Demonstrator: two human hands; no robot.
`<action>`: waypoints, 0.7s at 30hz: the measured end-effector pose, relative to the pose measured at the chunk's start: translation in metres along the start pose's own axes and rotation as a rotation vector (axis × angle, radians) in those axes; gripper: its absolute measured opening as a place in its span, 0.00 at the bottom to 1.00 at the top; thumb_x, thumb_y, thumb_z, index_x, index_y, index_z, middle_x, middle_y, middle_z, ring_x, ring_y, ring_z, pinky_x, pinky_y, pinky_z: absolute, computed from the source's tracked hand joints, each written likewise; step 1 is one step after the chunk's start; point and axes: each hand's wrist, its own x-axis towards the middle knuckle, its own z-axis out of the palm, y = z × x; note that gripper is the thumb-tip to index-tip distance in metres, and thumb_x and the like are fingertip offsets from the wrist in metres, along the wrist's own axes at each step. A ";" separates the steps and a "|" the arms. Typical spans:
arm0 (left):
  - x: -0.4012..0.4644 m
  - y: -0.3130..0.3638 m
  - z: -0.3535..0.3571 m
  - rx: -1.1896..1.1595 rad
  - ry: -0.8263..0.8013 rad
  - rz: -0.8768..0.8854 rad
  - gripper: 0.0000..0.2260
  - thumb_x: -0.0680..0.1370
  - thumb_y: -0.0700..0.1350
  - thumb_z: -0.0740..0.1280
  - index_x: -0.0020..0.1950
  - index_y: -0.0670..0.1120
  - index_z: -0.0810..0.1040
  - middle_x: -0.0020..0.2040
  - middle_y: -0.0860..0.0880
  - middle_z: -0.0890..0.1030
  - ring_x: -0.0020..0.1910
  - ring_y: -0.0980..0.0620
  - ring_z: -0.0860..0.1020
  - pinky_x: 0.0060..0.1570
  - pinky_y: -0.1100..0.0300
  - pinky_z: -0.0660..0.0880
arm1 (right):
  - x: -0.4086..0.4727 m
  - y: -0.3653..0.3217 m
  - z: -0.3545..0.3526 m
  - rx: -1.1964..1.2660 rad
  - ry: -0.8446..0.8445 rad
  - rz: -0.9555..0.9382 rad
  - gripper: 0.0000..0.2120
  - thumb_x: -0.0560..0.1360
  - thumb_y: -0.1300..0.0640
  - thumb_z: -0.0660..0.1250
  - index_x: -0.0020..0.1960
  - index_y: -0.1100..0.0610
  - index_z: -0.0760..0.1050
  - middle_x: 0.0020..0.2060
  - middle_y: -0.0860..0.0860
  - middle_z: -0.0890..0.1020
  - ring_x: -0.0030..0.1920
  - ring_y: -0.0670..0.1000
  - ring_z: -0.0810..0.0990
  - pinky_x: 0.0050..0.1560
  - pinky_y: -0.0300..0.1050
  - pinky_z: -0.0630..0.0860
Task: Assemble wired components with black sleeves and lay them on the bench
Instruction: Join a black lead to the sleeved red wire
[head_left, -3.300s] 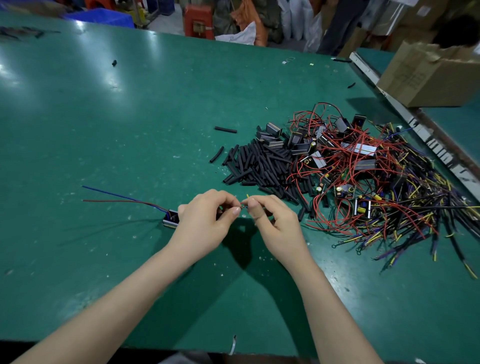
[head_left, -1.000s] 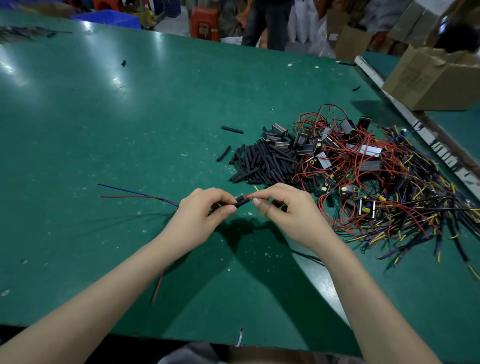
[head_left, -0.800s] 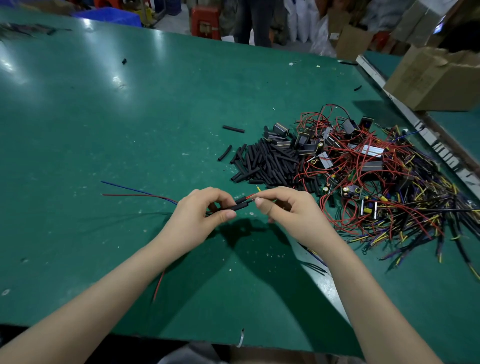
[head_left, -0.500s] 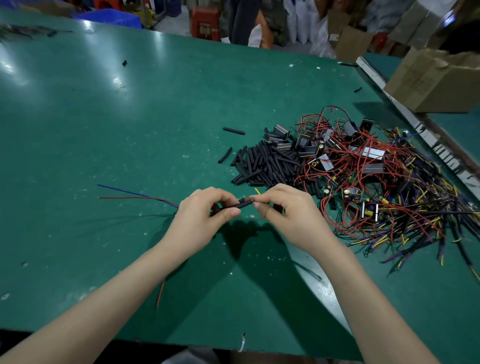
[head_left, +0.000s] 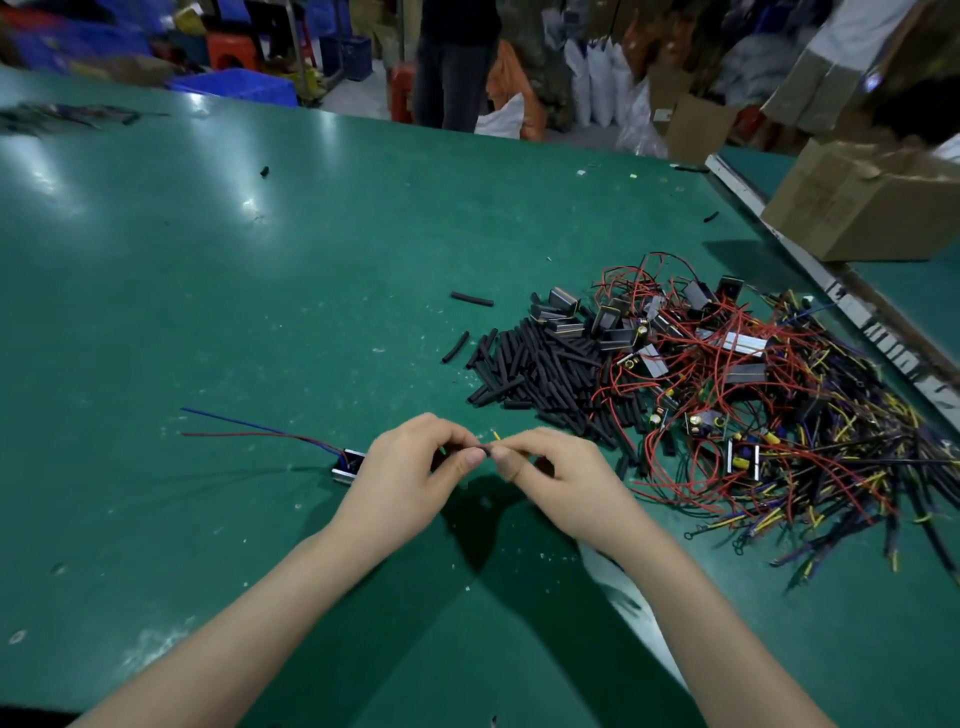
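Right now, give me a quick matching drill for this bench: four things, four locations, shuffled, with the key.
Things:
1. loose black sleeves pile
2. cardboard box
3. small component with red and blue wires
4. tangle of wired parts

Places:
A. far right, beyond the metal rail
B. just left of the left hand
C. centre of the bench, left of the tangle
D. right side of the bench, right of the sleeves

Pairs: 1-C, 2-A, 3-B, 4-D
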 end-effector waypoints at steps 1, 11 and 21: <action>-0.001 0.000 0.000 0.017 0.001 0.021 0.03 0.76 0.48 0.69 0.47 0.50 0.82 0.39 0.58 0.76 0.40 0.59 0.73 0.45 0.67 0.68 | 0.001 -0.001 -0.001 0.077 -0.068 0.107 0.08 0.78 0.48 0.65 0.47 0.50 0.81 0.40 0.52 0.83 0.35 0.47 0.78 0.39 0.44 0.73; -0.005 -0.003 -0.006 0.160 -0.154 0.193 0.04 0.76 0.48 0.69 0.47 0.50 0.82 0.40 0.60 0.72 0.43 0.56 0.76 0.48 0.49 0.73 | 0.001 -0.013 -0.010 -0.597 -0.261 -0.205 0.12 0.80 0.49 0.61 0.58 0.51 0.80 0.49 0.51 0.76 0.50 0.55 0.77 0.49 0.50 0.74; -0.006 0.000 -0.005 0.142 -0.143 0.217 0.03 0.77 0.48 0.68 0.46 0.50 0.80 0.40 0.59 0.72 0.39 0.57 0.72 0.46 0.50 0.72 | -0.002 -0.005 -0.012 0.022 -0.264 0.125 0.08 0.77 0.51 0.66 0.41 0.50 0.80 0.32 0.45 0.79 0.31 0.43 0.74 0.38 0.41 0.71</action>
